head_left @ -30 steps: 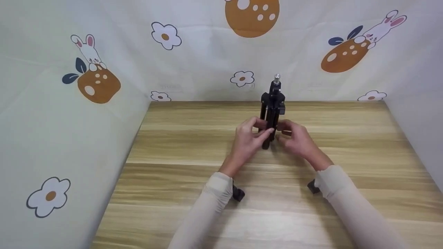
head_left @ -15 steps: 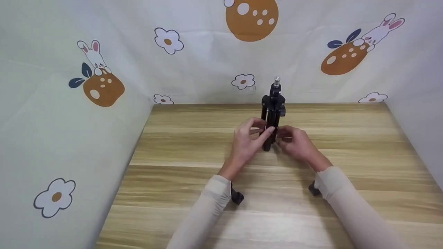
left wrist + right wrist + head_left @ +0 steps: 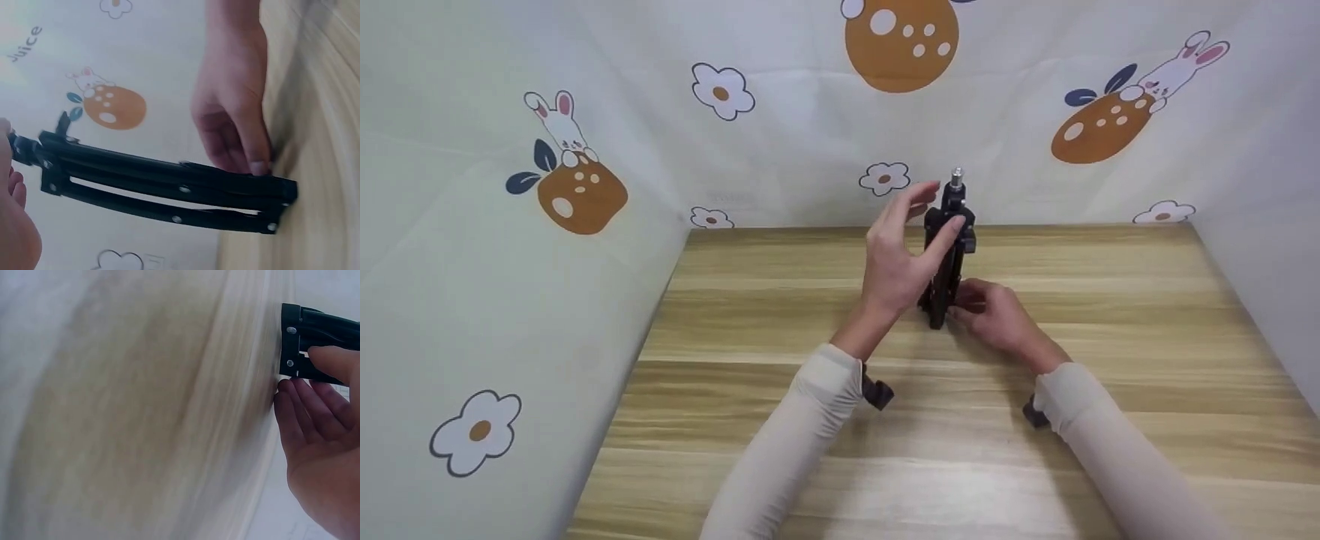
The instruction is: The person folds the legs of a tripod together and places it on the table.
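A folded black tripod stand [image 3: 939,301] with a silver screw tip [image 3: 957,178] stands upright on the table. My left hand [image 3: 889,266] is beside its upper part, thumb straight across the front of the head and fingers extended, apart from the post. Low on the legs, my right hand [image 3: 1001,319] pinches the stand between thumb and curled fingers. The left wrist view shows the whole folded tripod [image 3: 124,166], with the right hand [image 3: 236,107] at its foot end. In the right wrist view, the thumb overlaps a leg of the tripod [image 3: 290,343].
The wood-grain table [image 3: 720,420] runs back to a pale cloth wall [image 3: 795,150] printed with rabbits, oranges and flowers. Cloth also encloses the left and right sides. Small black mounts [image 3: 879,394] sit under both sleeve cuffs.
My left hand has let go of the legs and risen to the tripod's head, its fingers spreading. The right hand stays low at the legs, slightly further left. The tripod remains upright in place.
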A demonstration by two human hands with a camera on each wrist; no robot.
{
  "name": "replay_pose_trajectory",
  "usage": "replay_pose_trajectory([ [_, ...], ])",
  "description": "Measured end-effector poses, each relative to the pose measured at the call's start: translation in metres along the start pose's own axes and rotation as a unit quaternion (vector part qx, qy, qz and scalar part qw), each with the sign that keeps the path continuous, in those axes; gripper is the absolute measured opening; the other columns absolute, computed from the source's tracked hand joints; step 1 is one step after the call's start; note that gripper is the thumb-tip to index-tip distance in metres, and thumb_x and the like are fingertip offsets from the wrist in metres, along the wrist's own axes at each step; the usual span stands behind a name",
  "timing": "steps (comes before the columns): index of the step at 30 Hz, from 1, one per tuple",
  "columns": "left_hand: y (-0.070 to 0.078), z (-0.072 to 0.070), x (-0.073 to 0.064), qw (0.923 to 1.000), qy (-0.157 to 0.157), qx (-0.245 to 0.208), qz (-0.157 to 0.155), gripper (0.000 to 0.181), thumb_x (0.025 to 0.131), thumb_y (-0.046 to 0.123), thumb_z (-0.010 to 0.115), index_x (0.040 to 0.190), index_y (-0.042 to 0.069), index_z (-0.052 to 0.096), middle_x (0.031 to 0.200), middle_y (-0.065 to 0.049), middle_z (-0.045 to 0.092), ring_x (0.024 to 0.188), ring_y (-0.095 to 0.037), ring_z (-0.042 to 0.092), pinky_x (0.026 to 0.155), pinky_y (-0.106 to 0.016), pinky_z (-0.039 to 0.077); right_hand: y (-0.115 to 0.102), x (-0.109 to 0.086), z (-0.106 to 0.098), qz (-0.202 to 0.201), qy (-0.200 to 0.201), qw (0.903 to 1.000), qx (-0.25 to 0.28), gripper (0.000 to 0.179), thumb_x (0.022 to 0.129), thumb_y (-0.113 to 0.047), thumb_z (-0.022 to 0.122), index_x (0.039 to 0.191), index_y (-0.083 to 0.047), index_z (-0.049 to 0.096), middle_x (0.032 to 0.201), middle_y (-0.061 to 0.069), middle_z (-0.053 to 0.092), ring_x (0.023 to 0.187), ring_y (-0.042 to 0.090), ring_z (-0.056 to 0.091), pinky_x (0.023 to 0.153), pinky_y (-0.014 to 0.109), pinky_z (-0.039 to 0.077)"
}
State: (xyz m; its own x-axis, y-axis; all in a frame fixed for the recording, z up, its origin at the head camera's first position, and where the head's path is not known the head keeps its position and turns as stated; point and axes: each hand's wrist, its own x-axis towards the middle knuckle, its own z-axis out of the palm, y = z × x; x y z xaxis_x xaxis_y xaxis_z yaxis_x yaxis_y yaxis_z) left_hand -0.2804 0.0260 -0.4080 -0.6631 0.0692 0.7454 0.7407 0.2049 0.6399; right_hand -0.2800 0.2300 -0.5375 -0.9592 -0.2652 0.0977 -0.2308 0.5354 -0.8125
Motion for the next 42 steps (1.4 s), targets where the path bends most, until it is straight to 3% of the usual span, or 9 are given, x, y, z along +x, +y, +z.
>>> replay_pose_trajectory([
  [8,0.011,0.009,0.016,0.9988,-0.038,-0.025,-0.016,0.051,0.101,0.017,0.079,0.147,0.003,0.06,0.137,-0.015,0.073,0.126,-0.016,0.072,0.109,-0.023,0.059,-0.001,0.001,0.003,-0.013,0.022,0.9994,-0.023,0.019,0.102,-0.011,0.075,0.119,-0.003,0.076,0.116,0.018,0.081,0.113,0.036,0.077,0.102,0.053,0.064],
  [16,0.014,0.006,0.015,0.9992,-0.031,-0.025,-0.005,0.047,0.101,0.009,0.077,0.143,-0.002,0.06,0.136,-0.02,0.073,0.127,-0.021,0.072,0.109,-0.022,0.058,-0.002,0.001,0.001,-0.02,0.02,0.9988,-0.04,0.017,0.104,-0.013,0.073,0.118,-0.003,0.076,0.115,0.017,0.081,0.113,0.034,0.077,0.103,0.052,0.064],
  [21,0.014,0.0,0.013,0.9988,-0.02,-0.041,-0.017,0.048,0.101,0.01,0.077,0.144,-0.002,0.06,0.136,-0.021,0.072,0.128,-0.022,0.072,0.11,-0.023,0.058,0.0,-0.002,-0.005,-0.022,0.02,0.9988,-0.038,0.022,0.106,-0.011,0.071,0.124,0.0,0.073,0.12,0.02,0.08,0.117,0.036,0.076,0.106,0.053,0.063],
  [32,-0.002,-0.03,0.006,0.9896,0.037,-0.107,-0.089,0.051,0.096,0.006,0.081,0.141,-0.004,0.059,0.132,-0.024,0.072,0.124,-0.023,0.073,0.109,-0.03,0.061,0.009,-0.012,-0.026,-0.018,0.025,0.9995,-0.011,0.028,0.109,-0.008,0.063,0.133,0.007,0.064,0.129,0.025,0.074,0.124,0.039,0.072,0.11,0.048,0.059],
  [36,-0.011,-0.041,-0.004,0.9839,0.046,-0.125,-0.118,0.051,0.096,0.004,0.081,0.139,-0.006,0.058,0.133,-0.025,0.072,0.125,-0.026,0.073,0.11,-0.032,0.061,0.012,-0.016,-0.031,-0.019,0.033,0.9991,-0.018,0.027,0.108,-0.008,0.064,0.131,0.007,0.065,0.125,0.025,0.074,0.121,0.038,0.072,0.109,0.05,0.059],
  [42,-0.028,-0.059,-0.025,0.9695,0.085,-0.156,-0.168,0.049,0.094,0.0,0.082,0.135,-0.009,0.055,0.131,-0.028,0.072,0.124,-0.033,0.073,0.109,-0.035,0.062,0.014,-0.023,-0.037,-0.04,0.051,0.997,-0.042,0.026,0.107,-0.008,0.067,0.13,0.005,0.067,0.125,0.023,0.073,0.122,0.038,0.069,0.111,0.055,0.058],
])
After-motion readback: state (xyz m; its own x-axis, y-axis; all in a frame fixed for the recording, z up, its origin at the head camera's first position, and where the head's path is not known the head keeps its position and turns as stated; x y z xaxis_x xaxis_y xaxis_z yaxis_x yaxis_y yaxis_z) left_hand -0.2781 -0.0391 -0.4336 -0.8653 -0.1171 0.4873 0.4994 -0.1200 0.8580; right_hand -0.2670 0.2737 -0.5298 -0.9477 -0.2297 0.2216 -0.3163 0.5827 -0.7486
